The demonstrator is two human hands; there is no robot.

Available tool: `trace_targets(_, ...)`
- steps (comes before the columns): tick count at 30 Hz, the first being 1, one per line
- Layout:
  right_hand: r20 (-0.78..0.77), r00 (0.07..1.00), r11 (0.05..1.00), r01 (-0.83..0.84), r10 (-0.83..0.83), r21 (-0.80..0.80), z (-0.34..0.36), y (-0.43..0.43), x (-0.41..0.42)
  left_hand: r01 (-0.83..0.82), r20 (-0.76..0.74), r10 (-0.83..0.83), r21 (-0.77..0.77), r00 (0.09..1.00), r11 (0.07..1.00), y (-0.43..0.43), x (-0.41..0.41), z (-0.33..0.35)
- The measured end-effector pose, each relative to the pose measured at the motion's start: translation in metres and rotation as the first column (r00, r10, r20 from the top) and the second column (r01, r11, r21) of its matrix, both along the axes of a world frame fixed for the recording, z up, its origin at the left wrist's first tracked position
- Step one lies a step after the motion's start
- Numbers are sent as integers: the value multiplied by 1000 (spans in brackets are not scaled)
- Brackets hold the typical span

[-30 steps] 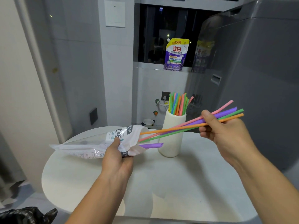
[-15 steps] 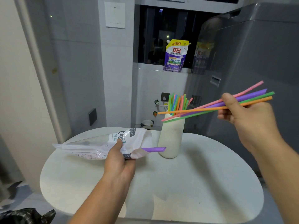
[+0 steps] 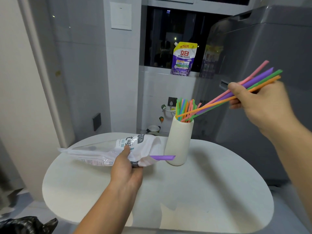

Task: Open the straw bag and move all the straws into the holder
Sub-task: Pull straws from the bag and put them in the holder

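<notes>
My left hand (image 3: 125,168) grips the white plastic straw bag (image 3: 104,150) near its open mouth, above the round white table (image 3: 202,196). One purple straw (image 3: 163,157) pokes out of the bag's mouth. My right hand (image 3: 258,105) pinches a bundle of several straws (image 3: 236,93), pink, purple, green and orange. The bundle slants down to the left, its lower tips at the rim of the white holder (image 3: 179,141). Several coloured straws stand upright in the holder.
A grey appliance (image 3: 270,48) stands close behind the table on the right. A purple detergent pouch (image 3: 183,59) sits on the window ledge. A black plastic bag (image 3: 25,225) lies on the floor at the lower left.
My right hand tilted the bundle of straws and brought its lower tips down to the holder's mouth. My left hand kept the bag almost still.
</notes>
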State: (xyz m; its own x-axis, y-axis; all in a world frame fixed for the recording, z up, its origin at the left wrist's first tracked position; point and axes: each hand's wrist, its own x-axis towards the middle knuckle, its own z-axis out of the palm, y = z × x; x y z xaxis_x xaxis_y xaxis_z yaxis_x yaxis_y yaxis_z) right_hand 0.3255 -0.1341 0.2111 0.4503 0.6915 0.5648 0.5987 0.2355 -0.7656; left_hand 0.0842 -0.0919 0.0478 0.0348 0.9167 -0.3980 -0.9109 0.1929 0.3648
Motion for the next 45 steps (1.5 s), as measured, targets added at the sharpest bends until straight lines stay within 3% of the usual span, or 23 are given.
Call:
trace_targets(10, -12, 998, 996, 64, -65, -54, 6, 15, 2, 5, -19, -5, -6, 1000, 1000, -3, 1, 6)
trace_targets(30, 125, 987, 992, 107, -97, -71, 5, 27, -11, 15, -54, -14, 15, 998, 1000, -3, 0, 5)
trace_targets(45, 79, 989, 990, 131, -126, -61, 3, 26, -5, 2, -33, -1, 28, 999, 1000, 1, -2, -3)
